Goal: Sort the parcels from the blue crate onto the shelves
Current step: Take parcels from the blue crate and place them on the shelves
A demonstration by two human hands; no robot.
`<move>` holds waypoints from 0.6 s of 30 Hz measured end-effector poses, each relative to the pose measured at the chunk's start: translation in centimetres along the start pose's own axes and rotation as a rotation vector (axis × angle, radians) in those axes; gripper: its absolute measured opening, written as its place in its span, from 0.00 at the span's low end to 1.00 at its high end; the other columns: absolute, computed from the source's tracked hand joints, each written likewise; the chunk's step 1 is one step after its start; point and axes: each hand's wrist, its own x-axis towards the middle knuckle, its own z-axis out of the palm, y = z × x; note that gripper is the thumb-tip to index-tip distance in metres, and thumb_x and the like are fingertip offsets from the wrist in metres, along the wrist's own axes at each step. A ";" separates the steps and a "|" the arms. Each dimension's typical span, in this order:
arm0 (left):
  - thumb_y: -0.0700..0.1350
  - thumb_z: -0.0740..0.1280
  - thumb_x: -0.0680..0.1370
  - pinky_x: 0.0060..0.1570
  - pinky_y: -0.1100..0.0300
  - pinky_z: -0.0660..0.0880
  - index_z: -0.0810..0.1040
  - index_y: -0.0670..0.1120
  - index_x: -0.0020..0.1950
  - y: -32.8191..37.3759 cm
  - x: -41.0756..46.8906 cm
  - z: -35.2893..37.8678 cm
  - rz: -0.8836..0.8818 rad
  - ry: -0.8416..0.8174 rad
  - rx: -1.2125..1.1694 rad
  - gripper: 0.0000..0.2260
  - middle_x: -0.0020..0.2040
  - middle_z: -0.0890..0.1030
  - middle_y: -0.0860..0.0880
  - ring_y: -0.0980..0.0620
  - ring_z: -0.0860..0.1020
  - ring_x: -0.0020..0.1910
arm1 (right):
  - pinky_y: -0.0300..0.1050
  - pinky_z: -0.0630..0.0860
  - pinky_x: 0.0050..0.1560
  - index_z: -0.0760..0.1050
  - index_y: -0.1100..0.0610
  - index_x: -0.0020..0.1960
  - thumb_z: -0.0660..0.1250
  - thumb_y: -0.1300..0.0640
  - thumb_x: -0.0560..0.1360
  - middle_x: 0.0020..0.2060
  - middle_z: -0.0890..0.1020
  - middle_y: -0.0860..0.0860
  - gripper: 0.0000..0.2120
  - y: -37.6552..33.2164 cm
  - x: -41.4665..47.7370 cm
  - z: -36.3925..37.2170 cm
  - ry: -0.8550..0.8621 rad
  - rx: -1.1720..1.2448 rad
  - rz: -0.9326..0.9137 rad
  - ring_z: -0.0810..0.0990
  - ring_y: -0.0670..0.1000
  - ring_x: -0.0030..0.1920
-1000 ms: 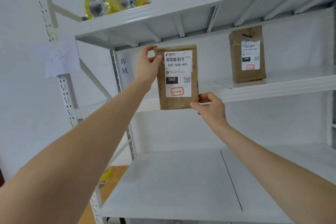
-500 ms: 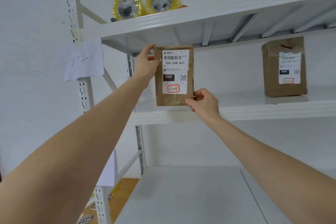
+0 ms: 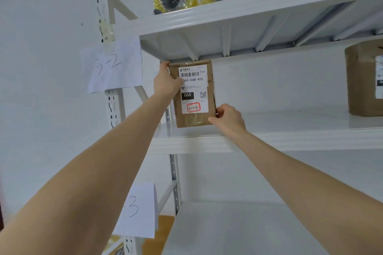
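Left hand is gripping the parcel at its top-left corner; right hand is pinching the bottom-right corner, so both are clamped on it. Parcel is standing upright, label facing out, at the left end of the middle shelf, just behind the front edge. Can't tell if its base is bearing on the board or hovering just above.

Red-boxed mark is reading 3-2-1 and the paper sign on the post is reading 3-2, so the slot is looking right. Judging this as the placing step, nearly done.

Doing it well means seating the bottom edge flat first, then squaring it toward the back so it isn't tipping forward, then freeing the right hand while the left is steadying the top. Top is sitting close under the upper shelf, so no lifting.

Second parcel is standing well apart toward the right end.
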 end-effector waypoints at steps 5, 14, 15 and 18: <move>0.39 0.68 0.74 0.54 0.48 0.78 0.62 0.48 0.71 -3.3 1.9 -0.2 -0.047 -0.062 0.055 0.28 0.57 0.78 0.44 0.44 0.79 0.55 | 0.43 0.71 0.45 0.76 0.56 0.52 0.68 0.57 0.73 0.50 0.81 0.53 0.09 -0.3 1.2 3.4 -0.051 -0.120 0.044 0.78 0.55 0.49; 0.36 0.71 0.71 0.53 0.46 0.78 0.61 0.47 0.69 -6.4 3.3 0.8 0.008 -0.130 0.098 0.30 0.58 0.78 0.42 0.43 0.79 0.53 | 0.45 0.80 0.46 0.79 0.61 0.45 0.70 0.62 0.66 0.41 0.83 0.56 0.08 -0.5 2.9 4.8 -0.072 -0.283 0.146 0.83 0.57 0.43; 0.36 0.71 0.71 0.52 0.46 0.78 0.61 0.47 0.69 -6.6 3.5 0.8 0.011 -0.135 0.101 0.30 0.58 0.78 0.42 0.43 0.79 0.53 | 0.45 0.80 0.46 0.79 0.61 0.44 0.70 0.63 0.65 0.40 0.83 0.56 0.08 -0.5 3.1 5.0 -0.073 -0.293 0.147 0.83 0.57 0.43; 0.36 0.71 0.71 0.52 0.46 0.79 0.61 0.47 0.69 -7.1 3.9 1.1 0.008 -0.140 0.095 0.30 0.57 0.78 0.42 0.43 0.79 0.52 | 0.43 0.78 0.43 0.77 0.61 0.43 0.70 0.63 0.65 0.40 0.82 0.56 0.07 -0.7 3.5 5.3 -0.069 -0.325 0.150 0.82 0.57 0.43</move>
